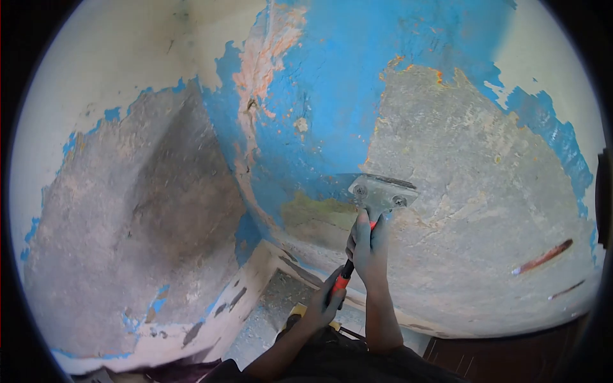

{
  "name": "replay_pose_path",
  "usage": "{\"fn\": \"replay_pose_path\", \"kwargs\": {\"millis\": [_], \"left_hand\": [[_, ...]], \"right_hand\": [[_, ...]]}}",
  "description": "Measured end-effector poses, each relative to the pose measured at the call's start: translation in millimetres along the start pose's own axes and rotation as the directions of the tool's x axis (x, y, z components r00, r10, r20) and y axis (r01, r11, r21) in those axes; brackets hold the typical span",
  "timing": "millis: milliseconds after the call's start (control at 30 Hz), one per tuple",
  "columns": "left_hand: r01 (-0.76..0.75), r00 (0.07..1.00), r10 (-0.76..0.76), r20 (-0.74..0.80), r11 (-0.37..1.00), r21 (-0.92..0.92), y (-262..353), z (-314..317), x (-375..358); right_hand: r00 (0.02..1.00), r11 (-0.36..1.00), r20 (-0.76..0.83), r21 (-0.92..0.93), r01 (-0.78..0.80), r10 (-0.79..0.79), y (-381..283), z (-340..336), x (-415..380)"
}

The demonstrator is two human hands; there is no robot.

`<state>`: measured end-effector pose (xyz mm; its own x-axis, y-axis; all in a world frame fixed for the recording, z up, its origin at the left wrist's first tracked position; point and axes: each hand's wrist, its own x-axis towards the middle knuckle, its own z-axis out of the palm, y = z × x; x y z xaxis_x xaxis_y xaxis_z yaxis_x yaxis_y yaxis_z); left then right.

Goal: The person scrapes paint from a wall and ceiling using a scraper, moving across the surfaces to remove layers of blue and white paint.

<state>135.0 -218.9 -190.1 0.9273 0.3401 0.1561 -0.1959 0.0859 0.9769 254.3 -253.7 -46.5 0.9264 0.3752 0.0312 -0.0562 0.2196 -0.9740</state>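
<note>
A long-handled wall scraper (382,193) with a wide metal head, two round screws and a red-and-black handle lies against the wall. Its blade is at the border between the blue paint (338,96) and the bare grey plaster (440,140). My right hand (368,246) is wrapped round the handle just below the head. Lower down, my left hand (327,299) grips the red lower part of the handle. Both hands are closed on the same tool.
A wall corner with a pinkish exposed strip (249,121) is left of the scraper. The left wall (115,198) shows scraped grey plaster too. Paint flakes litter the floor (281,303) at the corner. A dark brown surface (504,357) is at lower right.
</note>
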Motion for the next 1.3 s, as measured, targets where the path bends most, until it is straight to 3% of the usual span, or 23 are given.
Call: {"fn": "replay_pose_path", "kwargs": {"millis": [100, 200, 233, 400, 500, 667, 800, 833, 1300], "left_hand": [[-0.102, 0.987, 0.12, -0.106, 0.982, 0.16, -9.7, 0.1, -11.6], [0.026, 0.994, -0.035, -0.101, 0.996, -0.081, 17.1, 14.2, -10.0], [0.031, 0.993, -0.041, -0.112, 0.995, -0.095, 22.2, 20.3, -10.1], [0.131, 0.979, -0.162, -0.124, 0.965, -0.228, 21.8, 38.7, -23.8], [0.156, 0.981, -0.179, -0.077, 0.959, -0.238, 32.2, 36.9, -29.8], [0.128, 0.974, -0.165, -0.154, 0.966, -0.226, 49.5, 53.9, -26.5], [0.185, 0.973, -0.207, -0.102, 0.964, -0.192, 58.8, 49.9, -38.9], [0.21, 0.967, -0.24, -0.084, 0.939, -0.274, 63.8, 50.6, -39.6], [0.29, 0.926, -0.359, -0.119, 0.875, -0.387, 103.1, 52.0, -40.0]], "right_hand": [[0.997, 1.0, 0.076, 0.014, -0.019, 0.018, -1.0, 3.4, -0.3], [0.982, 0.982, 0.191, 0.185, -0.042, 0.006, 3.3, -7.8, 3.0], [0.971, 0.986, 0.237, 0.165, -0.004, -0.036, -0.4, -10.2, 2.3], [0.881, 0.918, 0.474, 0.352, -0.182, -0.007, 10.7, -29.7, 5.5], [0.81, 0.84, 0.586, 0.436, -0.324, 0.008, 16.8, -36.4, 5.8], [0.731, 0.764, 0.682, 0.479, -0.433, -0.014, -0.9, -37.3, 16.3], [0.765, 0.753, 0.644, 0.491, -0.439, 0.026, 0.2, -38.3, 1.0], [0.763, 0.775, 0.646, 0.47, -0.423, 0.024, -4.5, -37.0, -0.4], [0.799, 0.803, 0.586, 0.408, -0.434, 0.135, -35.9, -14.9, 0.9]]}}
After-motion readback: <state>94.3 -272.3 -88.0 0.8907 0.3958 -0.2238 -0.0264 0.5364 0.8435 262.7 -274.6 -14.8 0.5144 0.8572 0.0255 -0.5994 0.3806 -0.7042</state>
